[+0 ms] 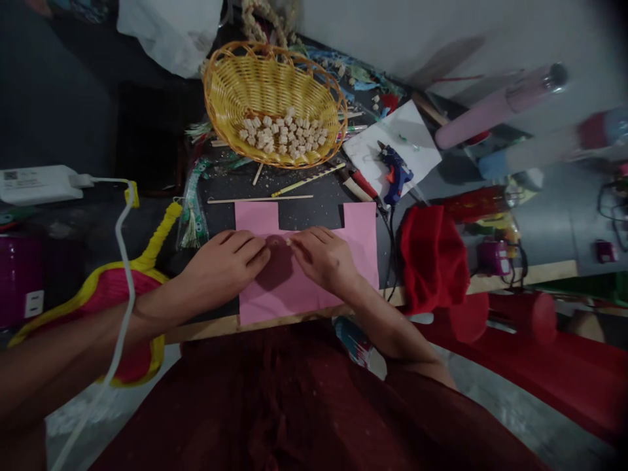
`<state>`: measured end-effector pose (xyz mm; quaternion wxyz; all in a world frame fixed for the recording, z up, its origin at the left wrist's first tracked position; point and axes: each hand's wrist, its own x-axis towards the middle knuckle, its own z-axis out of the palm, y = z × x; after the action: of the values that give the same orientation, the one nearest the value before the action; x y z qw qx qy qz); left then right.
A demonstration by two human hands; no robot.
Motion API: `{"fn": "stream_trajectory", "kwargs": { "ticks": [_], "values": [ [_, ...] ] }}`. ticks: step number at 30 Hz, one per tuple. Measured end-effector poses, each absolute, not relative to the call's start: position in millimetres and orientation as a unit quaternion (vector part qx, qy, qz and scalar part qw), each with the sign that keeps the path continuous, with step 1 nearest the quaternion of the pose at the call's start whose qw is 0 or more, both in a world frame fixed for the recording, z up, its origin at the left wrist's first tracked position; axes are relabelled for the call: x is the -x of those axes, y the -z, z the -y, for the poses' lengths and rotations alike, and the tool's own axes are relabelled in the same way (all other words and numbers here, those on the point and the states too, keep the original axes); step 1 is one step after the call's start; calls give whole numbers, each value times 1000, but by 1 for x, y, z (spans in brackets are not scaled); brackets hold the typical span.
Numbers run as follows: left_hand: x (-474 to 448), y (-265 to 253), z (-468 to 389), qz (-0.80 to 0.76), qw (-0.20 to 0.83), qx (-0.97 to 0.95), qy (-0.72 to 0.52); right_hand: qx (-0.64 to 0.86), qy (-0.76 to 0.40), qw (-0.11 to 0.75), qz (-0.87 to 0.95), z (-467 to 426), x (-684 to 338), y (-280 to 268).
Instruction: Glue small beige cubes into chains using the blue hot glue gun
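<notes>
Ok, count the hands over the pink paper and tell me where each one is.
2: the left hand reaches over the left part of the pink paper, and the right hand is just right of its middle. No further hand seems hidden there.

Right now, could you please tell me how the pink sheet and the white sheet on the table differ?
Size: the pink sheet looks larger than the white sheet.
Outline: the pink sheet has a wide notch in its far edge; the white sheet shows no such notch.
Above them: the left hand and right hand are over the pink sheet, while a blue glue gun lies on the white sheet.
Both rest on the dark table.
</notes>
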<state>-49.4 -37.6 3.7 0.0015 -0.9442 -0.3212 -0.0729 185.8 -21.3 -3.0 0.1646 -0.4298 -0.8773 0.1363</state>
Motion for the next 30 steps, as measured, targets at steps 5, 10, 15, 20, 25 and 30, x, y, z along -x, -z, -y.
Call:
{"fn": "stream_trajectory", "kwargs": {
  "ticks": [5, 10, 15, 20, 25, 30],
  "values": [
    [50, -3, 37, 320, -1, 945, 74, 416, -144, 163, 883, 21, -182, -2],
    [49, -4, 38, 323, -1, 943, 77, 397, -113, 142, 900, 17, -172, 8],
    [51, -4, 40, 305, 13, 947, 104, 407, -94, 126, 900, 15, -171, 8],
    [56, -7, 44, 282, -4, 951, 122, 422, -82, 102, 897, 15, -167, 2],
    [55, -10, 48, 294, -18, 950, 107, 425, -84, 85, 897, 14, -165, -1],
    [54, -6, 44, 326, 2, 940, 98, 418, -73, 95, 901, 14, -166, 1]
  ]
}}
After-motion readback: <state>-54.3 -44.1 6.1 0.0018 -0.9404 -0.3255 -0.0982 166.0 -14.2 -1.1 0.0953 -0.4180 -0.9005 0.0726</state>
